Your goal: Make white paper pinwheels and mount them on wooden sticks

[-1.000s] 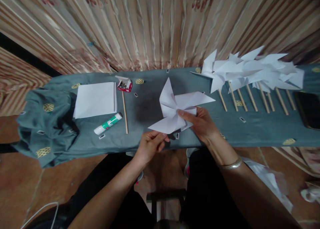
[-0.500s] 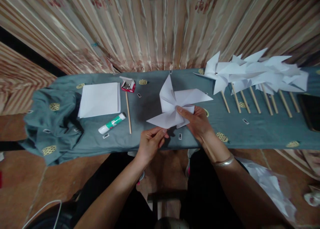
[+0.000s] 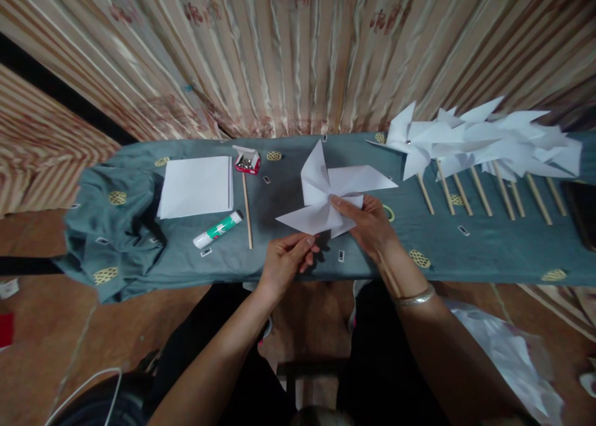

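Observation:
A white paper pinwheel (image 3: 321,196) is held above the cloth-covered table, its blades spread. My right hand (image 3: 367,221) grips its right side, thumb pressed on the folded tips near the middle and fingers underneath. Close under the lower blade, my left hand (image 3: 291,255) is closed in a pinch. Whether it pinches the paper edge or some small thing cannot be made out. No stick shows on this pinwheel. A wooden stick (image 3: 248,212) lies left of it, below a small red-and-white box of metal thumbtacks (image 3: 248,161).
A stack of white paper (image 3: 195,187) and a green-and-white glue stick (image 3: 218,228) lie to the left. Several finished pinwheels (image 3: 493,137) on sticks overlap at the right, beside a dark device (image 3: 580,212). The tablecloth (image 3: 116,227) is bunched at the left end. Behind hangs a curtain (image 3: 288,53).
The view has shifted slightly, so the table items sit a little further right. Both hands keep nearly the same hold, with the left fingertips still by the lower blade.

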Action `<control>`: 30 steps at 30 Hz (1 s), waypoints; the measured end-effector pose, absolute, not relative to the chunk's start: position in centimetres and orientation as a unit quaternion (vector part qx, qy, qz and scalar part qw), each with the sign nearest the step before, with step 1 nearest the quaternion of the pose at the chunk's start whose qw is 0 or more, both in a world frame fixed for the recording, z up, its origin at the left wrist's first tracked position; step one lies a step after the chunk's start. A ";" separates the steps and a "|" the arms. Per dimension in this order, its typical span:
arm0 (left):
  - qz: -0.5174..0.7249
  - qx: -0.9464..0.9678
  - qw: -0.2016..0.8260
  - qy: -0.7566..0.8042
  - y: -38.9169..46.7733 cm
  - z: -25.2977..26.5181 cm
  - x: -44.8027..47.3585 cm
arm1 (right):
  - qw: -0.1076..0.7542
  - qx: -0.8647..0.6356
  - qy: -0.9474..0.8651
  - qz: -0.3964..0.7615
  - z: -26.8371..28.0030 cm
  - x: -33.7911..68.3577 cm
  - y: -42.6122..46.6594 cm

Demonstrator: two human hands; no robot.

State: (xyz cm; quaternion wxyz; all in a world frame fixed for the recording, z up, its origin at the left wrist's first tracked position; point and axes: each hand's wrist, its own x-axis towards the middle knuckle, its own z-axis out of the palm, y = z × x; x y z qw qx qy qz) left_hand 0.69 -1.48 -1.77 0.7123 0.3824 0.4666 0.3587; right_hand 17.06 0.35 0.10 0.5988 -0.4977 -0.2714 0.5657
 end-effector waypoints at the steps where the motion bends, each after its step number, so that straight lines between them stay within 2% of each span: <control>1: 0.360 0.378 0.717 0.462 -1.5 -1.7 0.6 | 0.597 -0.495 -0.272 0.569 0.2 17.3 0.3; 8: 0.327 0.368 0.724 0.484 -2.0 -1.6 -0.3 | 0.580 -0.515 -0.299 0.556 0.2 18.7 0.4; 16: 0.323 0.492 0.648 0.484 -1.6 -2.1 -1.0 | 0.579 -0.495 -0.308 0.570 0.4 18.8 0.5; 30: 0.332 0.462 0.660 0.491 -1.1 -1.6 -1.2 | 0.570 -0.475 -0.302 0.598 0.7 19.2 0.4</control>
